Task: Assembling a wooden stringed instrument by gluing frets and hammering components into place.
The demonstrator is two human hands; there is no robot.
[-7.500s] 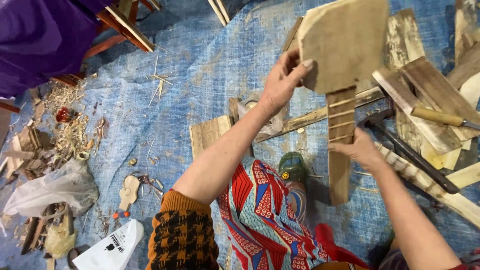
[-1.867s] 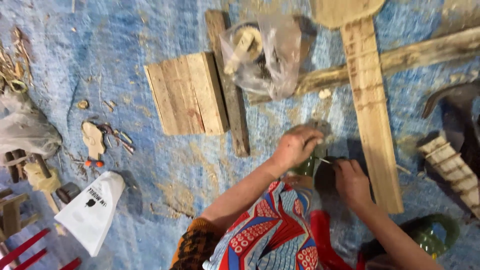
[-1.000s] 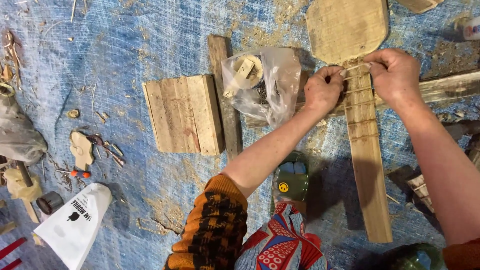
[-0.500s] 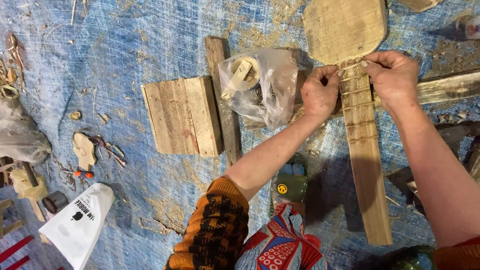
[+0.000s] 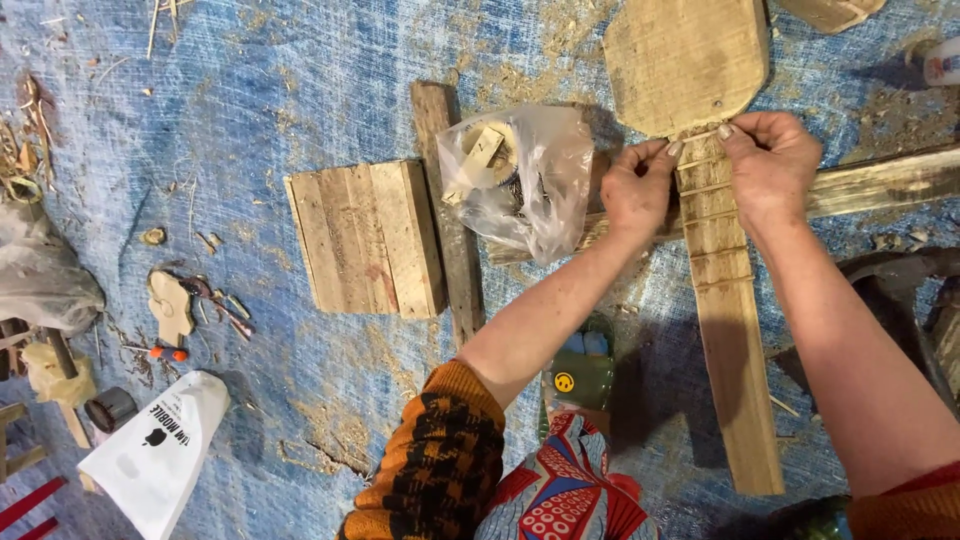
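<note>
A flat wooden guitar shape lies on the blue tarp: a rounded body [image 5: 688,60] at the top and a long neck plank [image 5: 732,330] with thin cross strips running toward me. My left hand [image 5: 637,190] and my right hand [image 5: 768,165] meet where neck joins body. Together they pinch a thin wooden stick [image 5: 697,135] laid across the neck, fingertips on its two ends.
A clear plastic bag [image 5: 520,180] with wood pieces lies left of my hands, over a narrow plank [image 5: 448,230]. A block of joined boards [image 5: 365,238] sits further left. A white bag [image 5: 150,465], small cut-outs and scraps are at the left edge. A long beam [image 5: 880,185] runs right.
The view dropped from the raised guitar shape to it lying flat. My hands went from near my lap up to the neck joint, and have stayed there on the stick.
</note>
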